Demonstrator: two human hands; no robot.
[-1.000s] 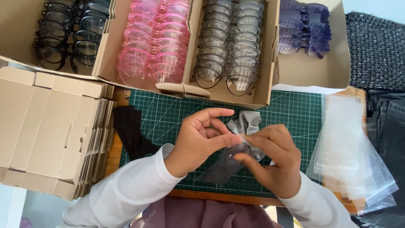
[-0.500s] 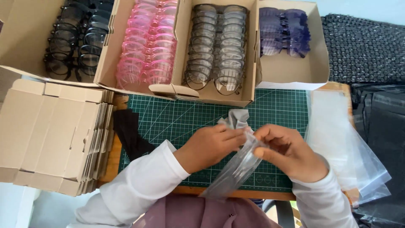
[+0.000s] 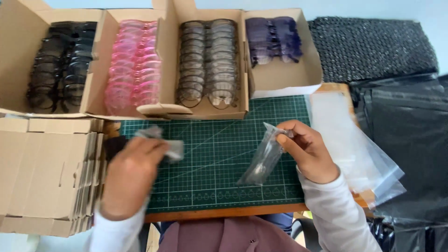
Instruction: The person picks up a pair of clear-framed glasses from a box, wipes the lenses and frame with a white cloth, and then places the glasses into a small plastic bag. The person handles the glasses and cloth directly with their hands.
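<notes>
From the head camera, looking down, the right hand (image 3: 305, 151) pinches the top corner of a clear plastic bag with a pair of glasses inside (image 3: 262, 158), thumb and forefinger pressed together on the upper end. The bag hangs slantwise, its long axis running from the pinch at upper right down to its free end at lower left, just above the green cutting mat (image 3: 219, 158). That free end points toward the middle of the mat, so the bag lies to the left of and below the hand that carries it. The left hand (image 3: 133, 170) is well apart from the bag, at the mat's left edge, its fingers curled over a small grey cloth (image 3: 172, 148) that sticks out to the right of the knuckles; the motion blur leaves it unclear how firmly the cloth is gripped. The right hand is plainly the nearer one to the bag, with bare mat between the two hands. Just beside the right wrist lies a stack of empty clear bags (image 3: 354, 140). To the left of the left hand stands a stack of flat cardboard boxes (image 3: 44, 172). Along the far edge sit open boxes of glasses, and the box of grey-framed glasses (image 3: 207, 65) is straight beyond the mat.
</notes>
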